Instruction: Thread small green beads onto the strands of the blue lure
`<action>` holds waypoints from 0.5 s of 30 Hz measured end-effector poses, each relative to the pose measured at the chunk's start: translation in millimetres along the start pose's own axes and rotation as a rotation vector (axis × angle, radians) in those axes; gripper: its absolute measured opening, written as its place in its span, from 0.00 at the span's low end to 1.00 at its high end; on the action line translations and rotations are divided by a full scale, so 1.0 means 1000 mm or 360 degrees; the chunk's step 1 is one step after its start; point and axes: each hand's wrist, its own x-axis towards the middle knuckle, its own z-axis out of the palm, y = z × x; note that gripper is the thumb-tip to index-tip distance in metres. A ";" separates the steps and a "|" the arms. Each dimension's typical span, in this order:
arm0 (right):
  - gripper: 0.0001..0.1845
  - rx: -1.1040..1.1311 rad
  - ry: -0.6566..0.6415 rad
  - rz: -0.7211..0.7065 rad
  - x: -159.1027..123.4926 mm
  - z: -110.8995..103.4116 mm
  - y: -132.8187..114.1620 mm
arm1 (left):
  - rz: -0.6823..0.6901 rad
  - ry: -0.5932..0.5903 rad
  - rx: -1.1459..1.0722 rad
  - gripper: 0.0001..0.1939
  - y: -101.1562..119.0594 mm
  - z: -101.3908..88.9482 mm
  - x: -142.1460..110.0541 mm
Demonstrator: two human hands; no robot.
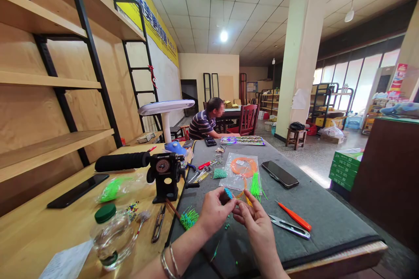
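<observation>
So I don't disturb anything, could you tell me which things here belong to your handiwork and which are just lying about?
Belonging:
left hand
right hand
small dark teal-tufted bundle
orange cord coil in a clear plastic bag

Lying about:
black smartphone
green-capped clear plastic bottle
silver steel thread snips

Bright, even light from a ceiling lamp (224, 36), glare through far windows (356, 78), faint shadows, wide-angle bending toward frame edges
</observation>
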 end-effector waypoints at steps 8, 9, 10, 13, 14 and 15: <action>0.40 -0.0042 0.0013 -0.0028 0.001 0.000 0.001 | 0.0055 -0.0033 0.0049 0.09 -0.003 -0.001 -0.001; 0.39 -0.0045 0.0013 -0.0035 0.001 0.000 0.002 | 0.0057 -0.0035 0.0057 0.10 -0.003 -0.001 -0.001; 0.39 -0.0050 0.0012 -0.0043 0.001 0.000 0.002 | 0.0057 -0.0037 0.0070 0.10 -0.003 -0.001 -0.001; 0.39 -0.0066 0.0014 -0.0058 0.002 0.000 0.003 | 0.0069 -0.0044 0.0124 0.09 -0.004 -0.002 -0.002; 0.39 -0.0066 0.0017 -0.0057 0.002 0.000 0.003 | 0.0077 -0.0047 0.0136 0.09 -0.004 -0.002 -0.002; 0.38 -0.0061 0.0020 -0.0054 0.002 0.000 0.003 | 0.0085 -0.0046 0.0145 0.10 -0.005 -0.001 -0.002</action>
